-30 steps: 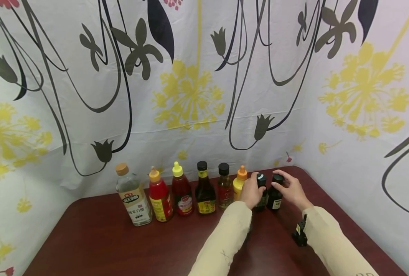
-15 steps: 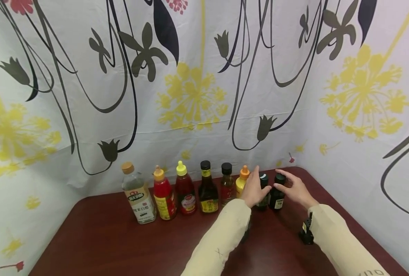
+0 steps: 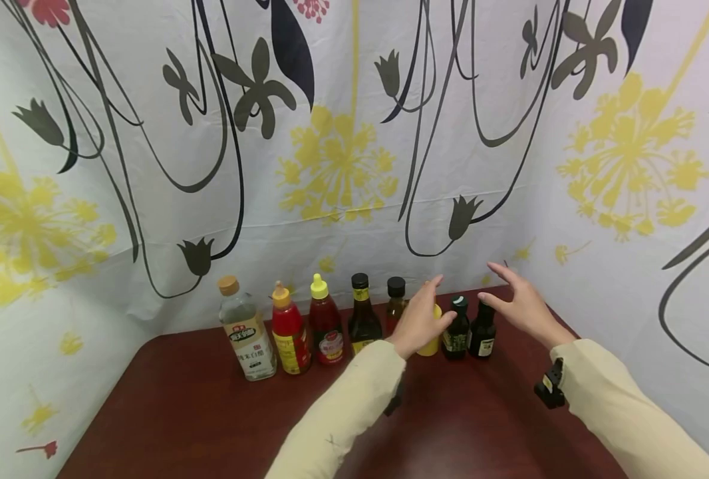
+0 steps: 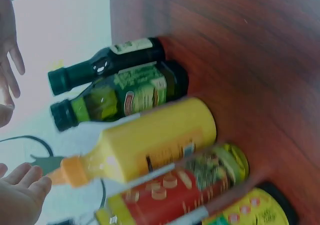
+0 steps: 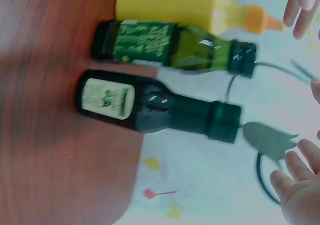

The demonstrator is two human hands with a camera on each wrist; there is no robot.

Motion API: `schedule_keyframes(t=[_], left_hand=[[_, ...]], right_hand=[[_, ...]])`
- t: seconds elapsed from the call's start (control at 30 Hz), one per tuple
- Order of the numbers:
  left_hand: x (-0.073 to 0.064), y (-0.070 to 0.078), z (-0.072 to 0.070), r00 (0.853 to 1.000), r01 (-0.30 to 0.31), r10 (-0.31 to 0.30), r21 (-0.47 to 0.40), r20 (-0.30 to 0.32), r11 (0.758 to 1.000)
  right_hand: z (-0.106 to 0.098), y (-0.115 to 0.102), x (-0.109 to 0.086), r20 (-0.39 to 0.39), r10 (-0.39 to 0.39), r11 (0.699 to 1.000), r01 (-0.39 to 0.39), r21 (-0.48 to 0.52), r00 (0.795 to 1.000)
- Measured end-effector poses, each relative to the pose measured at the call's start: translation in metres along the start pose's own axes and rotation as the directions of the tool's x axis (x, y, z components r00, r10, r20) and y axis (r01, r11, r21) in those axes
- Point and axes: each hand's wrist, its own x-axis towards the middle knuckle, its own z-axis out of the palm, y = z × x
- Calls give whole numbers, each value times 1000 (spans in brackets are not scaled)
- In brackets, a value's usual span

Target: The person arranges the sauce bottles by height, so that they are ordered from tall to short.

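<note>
My left hand (image 3: 417, 322) is raised with fingers extended and holds nothing. In the head view it overlaps the yellow squeeze bottle (image 3: 431, 344) and a red-labelled bottle (image 4: 165, 192) with a black cap. My right hand (image 3: 525, 306) is spread with nothing in it, its thumb close by the cap of a small dark bottle (image 3: 483, 334). A green glass bottle (image 3: 456, 334) with a dark cap stands upright between the yellow and dark bottles. The right wrist view shows the dark bottle's pale label (image 5: 108, 98) and the right fingers beyond its cap.
The row continues left along the back of the dark red table (image 3: 211, 419): a dark sauce bottle (image 3: 364, 319), a yellow-capped red bottle (image 3: 327, 329), a red squeeze bottle (image 3: 290, 336) and a clear vinegar bottle (image 3: 249, 342). A patterned cloth (image 3: 354, 253) hangs behind.
Both hands have come away from the caps of the green and dark bottles. The left hand has moved left, the right hand up and right; the bottles stay standing. The head view has shifted slightly.
</note>
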Motion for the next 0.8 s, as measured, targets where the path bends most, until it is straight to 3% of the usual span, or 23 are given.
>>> schedule_keyframes(t=[0.1, 0.2, 0.33, 0.63, 0.8], left_hand=[[-8, -6, -18, 998, -45, 45, -2, -39, 999], [-20, -12, -35, 998, -54, 53, -10, -45, 999], [-39, -17, -58, 998, -50, 52, 42, -48, 998], [-84, -33, -105, 991, -109, 120, 179, -53, 978], [-112, -49, -127, 984, -118, 150, 276, -99, 954]], right_hand=[[0, -9, -1, 1, -34, 999, 34, 12, 999], [1, -17, -4, 7, -58, 998, 58, 17, 998], [2, -28, -10, -6, -96, 995, 96, 5, 995], [1, -42, -38, -40, -182, 983, 182, -10, 982], [7, -34, -55, -75, -323, 941, 311, -134, 943]])
